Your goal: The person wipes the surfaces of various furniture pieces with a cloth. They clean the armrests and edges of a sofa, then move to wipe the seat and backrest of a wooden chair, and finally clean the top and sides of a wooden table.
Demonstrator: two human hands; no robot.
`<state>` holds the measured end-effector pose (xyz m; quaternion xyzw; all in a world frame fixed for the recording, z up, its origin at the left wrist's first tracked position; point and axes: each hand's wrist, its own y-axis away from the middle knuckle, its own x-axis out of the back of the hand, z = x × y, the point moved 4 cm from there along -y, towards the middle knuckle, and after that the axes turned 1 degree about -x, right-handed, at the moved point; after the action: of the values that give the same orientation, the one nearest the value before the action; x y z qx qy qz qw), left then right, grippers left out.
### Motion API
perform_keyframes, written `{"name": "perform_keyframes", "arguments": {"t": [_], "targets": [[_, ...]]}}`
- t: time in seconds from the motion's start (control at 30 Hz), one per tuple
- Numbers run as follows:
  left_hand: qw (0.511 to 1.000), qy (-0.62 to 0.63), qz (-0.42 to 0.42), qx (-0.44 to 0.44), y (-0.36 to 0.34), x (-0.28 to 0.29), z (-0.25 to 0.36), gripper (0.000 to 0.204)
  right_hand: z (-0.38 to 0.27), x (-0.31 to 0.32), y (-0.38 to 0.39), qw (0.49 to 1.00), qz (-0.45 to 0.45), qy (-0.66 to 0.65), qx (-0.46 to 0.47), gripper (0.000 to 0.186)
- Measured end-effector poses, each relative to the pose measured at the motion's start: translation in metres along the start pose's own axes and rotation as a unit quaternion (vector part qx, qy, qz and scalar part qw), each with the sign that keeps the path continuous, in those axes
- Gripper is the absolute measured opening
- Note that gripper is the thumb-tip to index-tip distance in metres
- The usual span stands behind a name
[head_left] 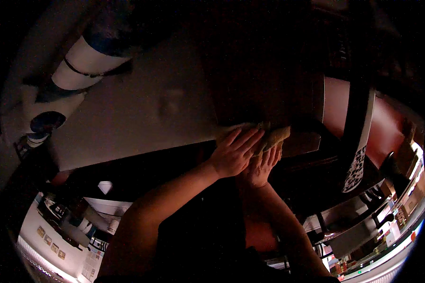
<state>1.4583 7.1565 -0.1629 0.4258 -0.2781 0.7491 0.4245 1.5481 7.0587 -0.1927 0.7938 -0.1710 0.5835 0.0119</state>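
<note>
**Both hands pressed on a tan cloth at the edge of a dark surface**

At the middle of the dim view, the left hand point(233, 153) lies flat with its fingers point(248, 137) spread and stretched out, palm down on a tan cloth point(275, 137). It grips nothing; it presses on the cloth's near part. Just beside it, partly tucked under its edge, the right hand point(264, 165) also rests on the cloth, its fingers bent over the fabric; whether they pinch the cloth or only lie on it cannot be told in this light.

The cloth is bunched, lying where a pale grey desk point(137, 118) meets a dark brown panel point(264, 70). Both bare forearms come up from the lower edge and meet at the cloth.

Up at the far left stand white cylinders with dark blue ends point(82, 63), near the desk's corner. To the right, a dark curved band with a speckled black-and-white patch point(356, 170) crosses in front of a reddish surface point(337, 108).
</note>
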Motion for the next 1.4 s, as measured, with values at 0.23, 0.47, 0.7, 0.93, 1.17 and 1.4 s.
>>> {"name": "perform_keyframes", "arguments": {"t": [0.23,0.47,0.7,0.93,1.17,1.4], "targets": [[0.999,0.010,0.044,-0.001,-0.039,-0.005,0.005,0.044,0.047,0.022,-0.046,0.998,-0.051,-0.001,0.033,0.050],[0.997,0.068,0.039,0.011,-0.069,-0.011,0.007,0.042,0.028,0.046,-0.134,0.992,-0.032,-0.101,-0.062,0.049],[0.995,0.024,0.087,0.049,-0.002,0.003,-0.005,0.044,-0.005,0.010,-0.064,0.994,0.039,0.099,0.004,0.045],[0.990,0.074,0.105,-0.050,0.000,0.003,-0.030,0.040,-0.005,-0.006,-0.053,0.995,0.029,0.090,0.031,0.048],[0.959,0.279,0.023,0.039,-0.010,0.037,-0.057,0.027,-0.053,-0.006,-0.099,0.876,0.046,-0.425,-0.222,0.043],[0.847,0.385,0.109,0.349,0.088,0.019,-0.097,0.033,-0.110,-0.033,-0.084,0.938,-0.025,-0.321,-0.131,0.024]]}}
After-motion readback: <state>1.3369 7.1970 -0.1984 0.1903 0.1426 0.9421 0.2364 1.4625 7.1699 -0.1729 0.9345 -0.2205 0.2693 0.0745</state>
